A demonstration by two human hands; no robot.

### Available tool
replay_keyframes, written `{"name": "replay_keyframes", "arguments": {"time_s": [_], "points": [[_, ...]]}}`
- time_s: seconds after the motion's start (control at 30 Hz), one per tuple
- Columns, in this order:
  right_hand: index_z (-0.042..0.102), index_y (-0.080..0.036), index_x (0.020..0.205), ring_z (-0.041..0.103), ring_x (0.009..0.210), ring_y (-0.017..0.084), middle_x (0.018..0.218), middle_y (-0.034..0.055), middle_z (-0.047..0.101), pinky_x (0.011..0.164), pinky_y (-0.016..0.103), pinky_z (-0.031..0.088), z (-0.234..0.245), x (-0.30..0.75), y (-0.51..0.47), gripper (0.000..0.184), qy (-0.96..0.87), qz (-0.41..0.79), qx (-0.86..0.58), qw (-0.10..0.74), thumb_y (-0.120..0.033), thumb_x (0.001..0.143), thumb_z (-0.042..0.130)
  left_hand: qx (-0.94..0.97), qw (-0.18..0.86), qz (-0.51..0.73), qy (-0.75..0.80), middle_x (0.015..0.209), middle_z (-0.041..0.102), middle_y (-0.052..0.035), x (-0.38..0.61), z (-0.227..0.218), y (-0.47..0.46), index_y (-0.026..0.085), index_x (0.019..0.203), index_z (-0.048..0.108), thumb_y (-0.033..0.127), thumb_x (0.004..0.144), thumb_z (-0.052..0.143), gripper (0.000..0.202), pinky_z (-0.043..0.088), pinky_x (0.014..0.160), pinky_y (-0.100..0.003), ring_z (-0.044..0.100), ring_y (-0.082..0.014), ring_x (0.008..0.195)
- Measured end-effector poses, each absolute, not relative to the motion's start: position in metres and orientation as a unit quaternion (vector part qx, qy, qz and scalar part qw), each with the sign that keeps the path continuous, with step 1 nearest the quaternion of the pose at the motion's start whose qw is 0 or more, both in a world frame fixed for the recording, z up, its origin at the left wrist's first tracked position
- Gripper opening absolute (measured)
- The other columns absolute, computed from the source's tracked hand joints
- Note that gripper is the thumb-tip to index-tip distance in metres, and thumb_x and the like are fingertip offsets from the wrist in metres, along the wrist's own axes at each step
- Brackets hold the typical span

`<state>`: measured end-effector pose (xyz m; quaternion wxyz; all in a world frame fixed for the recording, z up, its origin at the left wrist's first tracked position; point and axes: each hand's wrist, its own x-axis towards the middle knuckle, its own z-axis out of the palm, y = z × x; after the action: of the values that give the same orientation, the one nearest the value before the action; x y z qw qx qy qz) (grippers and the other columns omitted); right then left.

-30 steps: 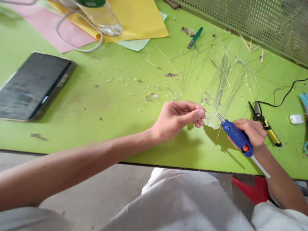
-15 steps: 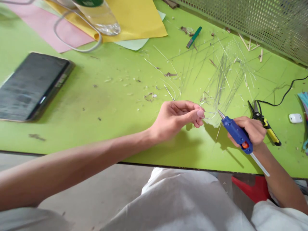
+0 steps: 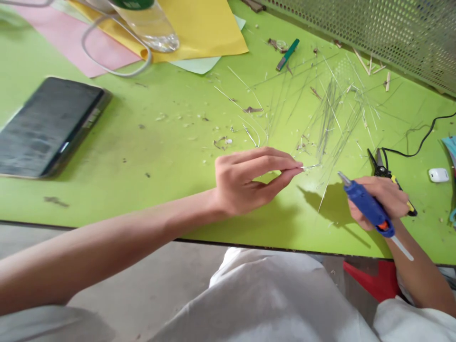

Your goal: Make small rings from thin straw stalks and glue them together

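The blue plastic hot glue gun (image 3: 366,205) has just moved away from the work: its pointed metal nozzle, which sat right at the fingertips a moment ago, now stands well to the right of them, and the left hand (image 3: 242,183) has straightened out from its curled pose. That hand's grip is a narrow pinch, with the slender fingers (image 3: 281,162) closing on a thin white fibre strand (image 3: 310,167) that pokes out to the right and seems to hang just above the tabletop. The right hand (image 3: 386,197) is wrapped firmly around the gun's body, a translucent glue stick (image 3: 402,248) jutting from its rear. Below the strand, a loose drift of fine, brittle pale fibres (image 3: 331,114) lies across the matte lime-green tabletop (image 3: 107,204), among flecks of debris. Just beyond the gun lie black-and-yellow pliers (image 3: 379,164), with a thin black cable (image 3: 420,137) curving away, while a dark flat tablet (image 3: 50,126) rests far left, and a clear plastic bottle (image 3: 149,28) stands on glossy yellow paper (image 3: 199,28)
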<state>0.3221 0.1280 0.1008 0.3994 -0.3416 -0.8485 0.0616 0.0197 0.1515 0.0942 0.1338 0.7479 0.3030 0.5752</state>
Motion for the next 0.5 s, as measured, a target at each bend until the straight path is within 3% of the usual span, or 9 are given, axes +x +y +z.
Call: {"name": "replay_keyframes", "arguments": {"time_s": [0.13, 0.27, 0.5], "points": [[0.068, -0.021, 0.093, 0.074, 0.062, 0.017, 0.075, 0.0025, 0.075, 0.059, 0.029, 0.063, 0.1063, 0.3148, 0.1338, 0.007, -0.895, 0.005, -0.268, 0.357, -0.025, 0.099, 0.068, 0.780, 0.057, 0.559, 0.277, 0.089, 0.086, 0.0018, 0.0165, 0.0914, 0.1535, 0.022, 0.099, 0.080, 0.012, 0.094, 0.082, 0.012, 0.066, 0.067, -0.015, 0.082, -0.0105, 0.071], [0.064, -0.023, 0.090, 0.069, 0.058, 0.016, 0.067, 0.0018, 0.069, 0.056, 0.029, 0.058, 0.1081, 0.3128, 0.1336, 0.011, -0.890, -0.006, -0.289, 0.353, -0.026, 0.101, 0.064, 0.782, 0.063, 0.555, 0.277, 0.090, 0.086, 0.0017, 0.0179, 0.0884, 0.1525, 0.021, 0.100, 0.078, 0.011, 0.093, 0.083, 0.013, 0.066, 0.069, -0.014, 0.082, -0.0098, 0.073], [0.061, -0.023, 0.086, 0.064, 0.056, 0.014, 0.067, -0.0006, 0.066, 0.056, 0.029, 0.053, 0.1127, 0.3125, 0.1278, 0.015, -0.890, -0.016, -0.314, 0.331, -0.014, 0.097, 0.065, 0.784, 0.066, 0.550, 0.279, 0.088, 0.085, 0.0013, 0.0171, 0.0884, 0.1520, 0.021, 0.100, 0.077, 0.011, 0.093, 0.084, 0.014, 0.065, 0.069, -0.014, 0.081, -0.0097, 0.072]]}}
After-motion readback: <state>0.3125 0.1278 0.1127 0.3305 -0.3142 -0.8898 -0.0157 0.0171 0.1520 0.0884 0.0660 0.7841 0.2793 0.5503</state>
